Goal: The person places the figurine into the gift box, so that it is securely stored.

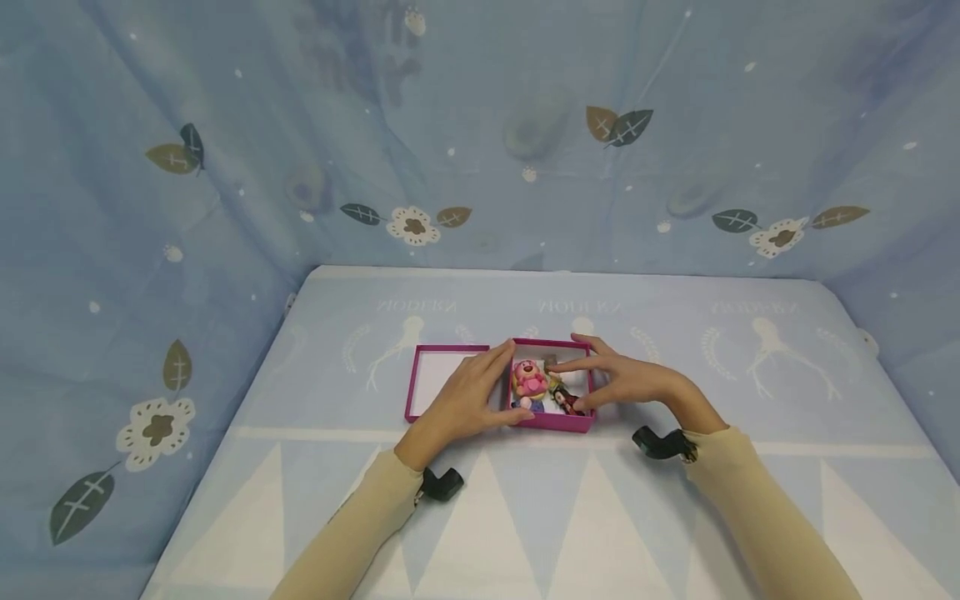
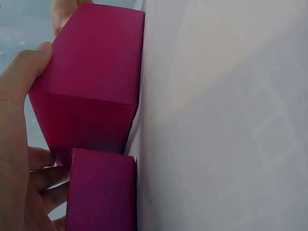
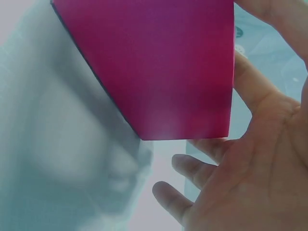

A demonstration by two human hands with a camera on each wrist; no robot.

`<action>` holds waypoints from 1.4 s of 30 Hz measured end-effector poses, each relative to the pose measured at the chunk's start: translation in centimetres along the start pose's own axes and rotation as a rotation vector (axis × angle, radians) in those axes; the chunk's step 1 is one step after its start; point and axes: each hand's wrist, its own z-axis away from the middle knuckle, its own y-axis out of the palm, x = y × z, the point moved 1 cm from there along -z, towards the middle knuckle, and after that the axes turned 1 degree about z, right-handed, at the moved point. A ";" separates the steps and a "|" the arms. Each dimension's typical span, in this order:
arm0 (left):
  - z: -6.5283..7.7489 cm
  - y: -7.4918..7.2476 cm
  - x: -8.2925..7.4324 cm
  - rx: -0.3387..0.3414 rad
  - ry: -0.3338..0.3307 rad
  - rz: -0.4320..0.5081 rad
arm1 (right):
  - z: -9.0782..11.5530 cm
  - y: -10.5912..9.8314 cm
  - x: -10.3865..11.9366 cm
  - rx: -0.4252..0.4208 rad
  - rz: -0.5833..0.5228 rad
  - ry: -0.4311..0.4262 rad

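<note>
A magenta open box (image 1: 555, 422) with a white inside stands on the table, holding several small toy figures. Among them are a pink bear figure (image 1: 530, 379) and a dark-haired figure in dark red (image 1: 566, 401). My left hand (image 1: 471, 395) holds the box's left end, its thumb on the front wall and its fingers along the side. My right hand (image 1: 626, 379) reaches over the right wall with spread fingers. Its index finger is inside by a small brownish piece (image 1: 551, 361), and its thumb is beside the dark-haired figure. The left wrist view shows the box's outer walls (image 2: 96, 53).
Left of the box lies a shallow magenta-rimmed lid (image 1: 411, 383), white inside up, partly behind my left hand. A pale blue and white patterned cloth (image 1: 337, 483) covers the table. Blue printed fabric (image 1: 480, 167) hangs behind and at the sides.
</note>
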 end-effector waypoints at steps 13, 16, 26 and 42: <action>0.0 -1.2 0.5 0.028 0.003 0.010 | 0.9 0.2 1.0 -0.119 0.002 -0.072; 0.5 -2.5 1.2 0.014 -0.014 0.025 | 1.2 0.4 2.0 -0.213 0.045 -0.102; 4.3 -5.8 5.5 -0.049 -0.146 0.039 | -0.7 4.7 6.3 -0.491 0.139 -0.143; 8.1 -5.7 10.2 0.038 -0.302 0.143 | -5.7 12.0 9.5 -0.632 0.563 -0.053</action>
